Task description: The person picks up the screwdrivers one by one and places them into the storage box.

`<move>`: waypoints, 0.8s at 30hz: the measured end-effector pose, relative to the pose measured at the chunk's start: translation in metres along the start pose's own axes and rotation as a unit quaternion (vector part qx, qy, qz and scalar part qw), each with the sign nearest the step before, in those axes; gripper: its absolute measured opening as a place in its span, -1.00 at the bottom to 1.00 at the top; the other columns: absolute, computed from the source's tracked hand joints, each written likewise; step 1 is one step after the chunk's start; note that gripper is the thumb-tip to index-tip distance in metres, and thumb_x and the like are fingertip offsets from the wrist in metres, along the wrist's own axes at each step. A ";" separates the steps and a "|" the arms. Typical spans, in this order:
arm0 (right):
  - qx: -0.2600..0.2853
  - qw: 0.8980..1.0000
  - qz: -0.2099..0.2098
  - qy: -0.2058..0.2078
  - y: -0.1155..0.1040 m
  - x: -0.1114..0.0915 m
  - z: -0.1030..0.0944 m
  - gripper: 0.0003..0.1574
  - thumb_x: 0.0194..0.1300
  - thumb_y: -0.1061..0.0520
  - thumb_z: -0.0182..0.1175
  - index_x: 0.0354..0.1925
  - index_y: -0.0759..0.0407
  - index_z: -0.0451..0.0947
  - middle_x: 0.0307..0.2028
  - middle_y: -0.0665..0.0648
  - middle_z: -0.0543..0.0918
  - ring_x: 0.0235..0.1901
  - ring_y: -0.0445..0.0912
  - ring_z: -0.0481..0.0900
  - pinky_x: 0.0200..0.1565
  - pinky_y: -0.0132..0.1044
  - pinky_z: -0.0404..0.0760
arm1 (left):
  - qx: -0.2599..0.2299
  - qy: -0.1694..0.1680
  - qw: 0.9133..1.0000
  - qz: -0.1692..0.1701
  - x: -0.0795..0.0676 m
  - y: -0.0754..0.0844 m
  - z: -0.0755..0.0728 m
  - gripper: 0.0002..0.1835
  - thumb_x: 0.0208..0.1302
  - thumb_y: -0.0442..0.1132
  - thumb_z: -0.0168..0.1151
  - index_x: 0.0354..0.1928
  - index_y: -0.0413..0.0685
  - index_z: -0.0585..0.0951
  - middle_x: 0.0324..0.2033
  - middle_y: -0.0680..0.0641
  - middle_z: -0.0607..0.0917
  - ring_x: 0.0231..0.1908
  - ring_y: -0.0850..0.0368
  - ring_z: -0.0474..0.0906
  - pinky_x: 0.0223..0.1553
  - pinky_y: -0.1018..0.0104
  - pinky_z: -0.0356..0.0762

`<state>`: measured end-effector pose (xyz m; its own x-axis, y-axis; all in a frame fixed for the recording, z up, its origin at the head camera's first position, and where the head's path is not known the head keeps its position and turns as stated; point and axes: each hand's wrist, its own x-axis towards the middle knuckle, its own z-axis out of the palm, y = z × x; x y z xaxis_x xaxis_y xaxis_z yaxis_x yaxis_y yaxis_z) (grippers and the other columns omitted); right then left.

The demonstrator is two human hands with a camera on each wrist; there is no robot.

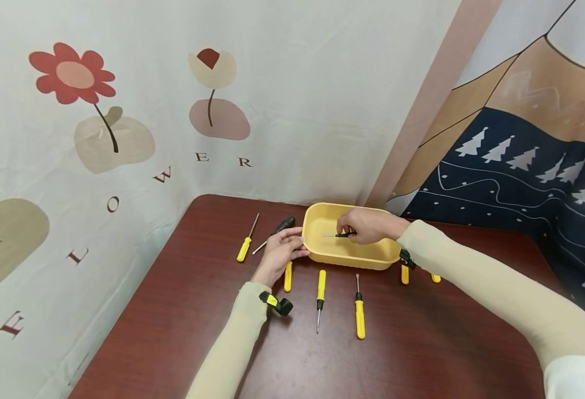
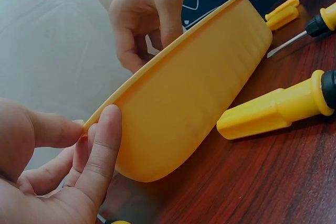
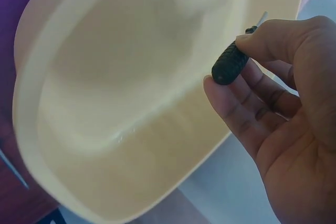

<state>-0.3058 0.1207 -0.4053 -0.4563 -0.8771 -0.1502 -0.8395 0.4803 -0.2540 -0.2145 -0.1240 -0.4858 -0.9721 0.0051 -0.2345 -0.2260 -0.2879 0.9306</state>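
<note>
A yellow plastic basin (image 1: pixel 352 260) stands on the table near its back edge. My left hand (image 1: pixel 278 254) pinches the basin's left rim between thumb and fingers, as the left wrist view shows close up. Inside the basin's opening, my right hand (image 1: pixel 367 224) holds a small screwdriver (image 3: pixel 230 64) by its black ribbed handle, between thumb and fingertips. Its thin shaft (image 1: pixel 328 236) points left in the head view. Apart from that screwdriver, nothing else shows inside the basin in the right wrist view.
Left of the basin lie a yellow screwdriver (image 1: pixel 244 248) and a black-handled one (image 1: pixel 284 224). In front are a yellow handle (image 1: pixel 288 277) and two yellow-and-black screwdrivers (image 1: pixel 321 285) (image 1: pixel 360 318). More yellow handles (image 1: pixel 405 274) show at the right. A printed curtain (image 1: pixel 292 111) hangs behind the table.
</note>
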 end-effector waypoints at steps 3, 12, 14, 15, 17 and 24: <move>0.004 1.000 -0.007 -0.005 -0.002 0.003 0.002 -0.73 0.24 0.33 0.27 -0.08 0.19 0.69 -0.27 0.07 0.68 -0.29 -0.11 0.59 -0.19 -0.27 0.64 | 0.000 -0.002 1.000 0.001 0.000 0.000 0.000 -0.60 0.44 -0.45 0.18 0.29 -0.31 0.53 -0.07 -0.35 0.66 -0.36 0.13 0.71 -0.21 0.30 0.81; 0.009 0.999 -0.025 -0.028 0.000 0.012 0.006 -0.77 0.25 0.32 0.31 -0.11 0.17 0.69 -0.31 0.05 0.68 -0.31 -0.12 0.59 -0.21 -0.30 0.62 | -0.003 -0.003 1.000 0.003 0.000 -0.002 0.000 -0.62 0.44 -0.45 0.20 0.26 -0.29 0.55 -0.10 -0.34 0.66 -0.38 0.15 0.70 -0.21 0.30 0.81; 0.011 0.999 -0.026 -0.030 0.001 0.014 0.008 -0.78 0.25 0.32 0.31 -0.11 0.17 0.69 -0.32 0.05 0.68 -0.32 -0.12 0.59 -0.21 -0.31 0.62 | -0.003 -0.004 1.000 0.003 0.000 -0.002 0.000 -0.62 0.43 -0.46 0.20 0.26 -0.29 0.55 -0.09 -0.35 0.66 -0.38 0.15 0.70 -0.21 0.30 0.81; 0.012 0.999 -0.027 -0.030 0.002 0.015 0.008 -0.78 0.26 0.32 0.31 -0.11 0.17 0.69 -0.32 0.05 0.68 -0.32 -0.12 0.59 -0.21 -0.31 0.62 | -0.004 -0.003 1.000 0.004 0.000 -0.002 0.000 -0.62 0.43 -0.46 0.20 0.25 -0.29 0.55 -0.09 -0.35 0.66 -0.38 0.15 0.69 -0.22 0.30 0.81; 0.015 0.999 -0.027 -0.030 0.003 0.016 0.009 -0.79 0.27 0.32 0.31 -0.11 0.17 0.69 -0.31 0.04 0.69 -0.31 -0.13 0.59 -0.20 -0.30 0.64 | -0.007 0.000 1.000 0.004 0.000 -0.001 0.000 -0.63 0.42 -0.46 0.21 0.24 -0.29 0.56 -0.11 -0.33 0.65 -0.39 0.14 0.69 -0.22 0.29 0.82; 0.035 0.998 -0.020 -0.057 0.002 0.021 0.014 -0.77 0.27 0.30 0.32 -0.09 0.15 0.69 -0.26 0.04 0.71 -0.24 -0.12 0.63 -0.14 -0.29 0.67 | -0.001 0.000 1.000 0.003 0.001 -0.001 -0.002 -0.62 0.43 -0.45 0.21 0.25 -0.28 0.56 -0.09 -0.35 0.66 -0.37 0.13 0.70 -0.22 0.30 0.81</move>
<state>-0.3133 0.1034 -0.4220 -0.3831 -0.8904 -0.2460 -0.8318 0.4483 -0.3274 -0.2148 -0.1254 -0.4876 -0.9736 0.0038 -0.2283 -0.2196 -0.2894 0.9317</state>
